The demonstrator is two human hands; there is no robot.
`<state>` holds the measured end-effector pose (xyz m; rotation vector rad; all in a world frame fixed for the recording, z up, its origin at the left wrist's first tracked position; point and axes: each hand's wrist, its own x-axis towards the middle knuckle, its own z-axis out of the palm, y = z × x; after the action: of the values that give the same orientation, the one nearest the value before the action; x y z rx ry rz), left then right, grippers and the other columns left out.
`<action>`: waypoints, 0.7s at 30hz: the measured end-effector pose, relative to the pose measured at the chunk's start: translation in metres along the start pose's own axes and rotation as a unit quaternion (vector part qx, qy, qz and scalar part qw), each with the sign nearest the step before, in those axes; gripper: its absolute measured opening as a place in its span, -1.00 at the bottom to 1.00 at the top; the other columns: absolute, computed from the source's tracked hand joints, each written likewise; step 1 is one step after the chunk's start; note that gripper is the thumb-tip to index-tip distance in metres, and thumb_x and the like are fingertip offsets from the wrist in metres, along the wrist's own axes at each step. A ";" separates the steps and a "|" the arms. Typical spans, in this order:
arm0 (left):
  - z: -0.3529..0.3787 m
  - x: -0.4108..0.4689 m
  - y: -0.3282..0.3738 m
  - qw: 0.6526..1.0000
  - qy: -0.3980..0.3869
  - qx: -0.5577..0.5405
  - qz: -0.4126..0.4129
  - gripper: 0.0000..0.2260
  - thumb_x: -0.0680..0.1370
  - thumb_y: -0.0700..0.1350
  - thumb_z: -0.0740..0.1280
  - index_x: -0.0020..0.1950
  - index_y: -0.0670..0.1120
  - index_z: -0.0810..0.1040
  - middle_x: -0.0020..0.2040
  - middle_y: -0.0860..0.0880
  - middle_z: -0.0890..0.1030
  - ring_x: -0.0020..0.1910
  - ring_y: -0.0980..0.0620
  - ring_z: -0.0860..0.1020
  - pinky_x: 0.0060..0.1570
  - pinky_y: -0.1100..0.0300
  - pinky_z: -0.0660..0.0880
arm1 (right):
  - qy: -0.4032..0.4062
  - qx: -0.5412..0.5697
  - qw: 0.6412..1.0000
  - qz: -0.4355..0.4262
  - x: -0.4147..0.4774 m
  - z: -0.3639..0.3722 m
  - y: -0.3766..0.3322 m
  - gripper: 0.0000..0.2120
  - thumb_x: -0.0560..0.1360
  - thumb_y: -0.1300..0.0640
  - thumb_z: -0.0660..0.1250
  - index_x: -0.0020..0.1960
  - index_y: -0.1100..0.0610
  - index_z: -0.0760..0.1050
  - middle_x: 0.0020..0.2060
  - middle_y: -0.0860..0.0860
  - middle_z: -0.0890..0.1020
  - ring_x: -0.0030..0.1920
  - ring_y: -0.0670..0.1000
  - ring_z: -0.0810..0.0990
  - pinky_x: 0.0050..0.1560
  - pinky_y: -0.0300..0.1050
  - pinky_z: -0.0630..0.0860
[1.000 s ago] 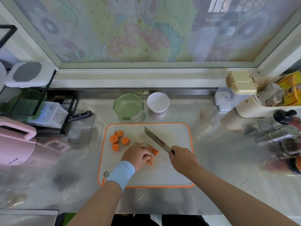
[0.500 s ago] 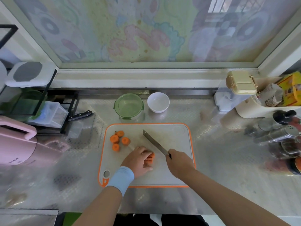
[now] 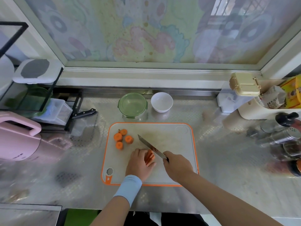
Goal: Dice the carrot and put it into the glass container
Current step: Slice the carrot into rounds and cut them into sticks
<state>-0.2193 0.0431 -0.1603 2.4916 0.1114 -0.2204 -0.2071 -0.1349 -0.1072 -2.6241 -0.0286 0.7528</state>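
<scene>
Nearest the body, the left hand (image 3: 138,163), in a pale blue wristband (image 3: 128,185), holds a carrot piece (image 3: 150,156) down on the cutting board (image 3: 175,141). Its fingers are curled close together over the top and the thumb is tucked against the near side. The piece looks already sliced into slabs standing side by side. The right hand (image 3: 177,165) is wrapped around the handle of the knife (image 3: 149,146), hiding the handle. The blade angles away to the upper left with its edge at the right flank of the piece, though the blur leaves it unclear whether it has bitten in. Carrot is stiff, light and dense, and fresh cut faces are likely a little slick, so loose slabs may slide or fan apart. The safe hold is from above with the fingertips pulled back from the blade. Four carrot rounds (image 3: 122,138) lie further up the board on the left, well apart from the hands, resting flat and unlikely to roll. The board sits on an embossed steel counter (image 3: 228,160), a hard surface it could skate on. Just beyond the board stands the glass container (image 3: 135,115), apparently with its green lid on, and a white bowl (image 3: 161,101) is beside it. A pink appliance (image 3: 17,141) is at the far left, shakers (image 3: 283,136) at the right, and a window with cartoon film (image 3: 146,38) behind.
</scene>
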 end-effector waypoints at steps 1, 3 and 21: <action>-0.003 -0.001 -0.007 0.998 -0.011 -0.006 0.055 -0.61 0.37 0.04 0.48 0.14 0.00 0.49 0.07 0.05 0.43 0.09 0.05 0.40 0.08 0.15 0.46 | 0.000 0.002 1.000 -0.002 -0.001 0.000 0.000 -0.83 0.65 0.02 0.06 0.02 -0.06 0.43 -0.33 -0.05 0.54 -0.37 0.01 0.49 -0.36 -0.09 0.44; -0.007 -0.002 -0.022 0.985 -0.032 0.004 0.171 -0.63 0.34 -0.11 0.48 0.11 -0.02 0.51 0.10 0.02 0.43 0.09 0.03 0.41 0.06 0.14 0.48 | 0.000 0.004 1.000 -0.001 -0.003 -0.001 -0.001 -0.82 0.65 0.03 0.07 -0.09 -0.09 0.38 -0.36 -0.06 0.53 -0.38 0.01 0.48 -0.39 -0.11 0.40; -0.002 0.008 -0.028 0.958 0.017 0.035 0.283 -0.81 0.30 -0.33 0.53 -0.19 -0.09 0.68 -0.12 0.01 0.59 -0.07 0.07 0.44 -0.19 0.23 0.51 | -0.010 0.026 1.000 0.012 -0.005 0.002 -0.001 -0.77 0.61 0.07 0.08 -0.20 -0.02 0.38 -0.38 -0.03 0.51 -0.40 0.01 0.44 -0.39 -0.13 0.34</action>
<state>-0.2148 0.0667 -0.1763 2.4812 -0.5998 0.0625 -0.2122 -0.1341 -0.1060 -2.5717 0.0181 0.7767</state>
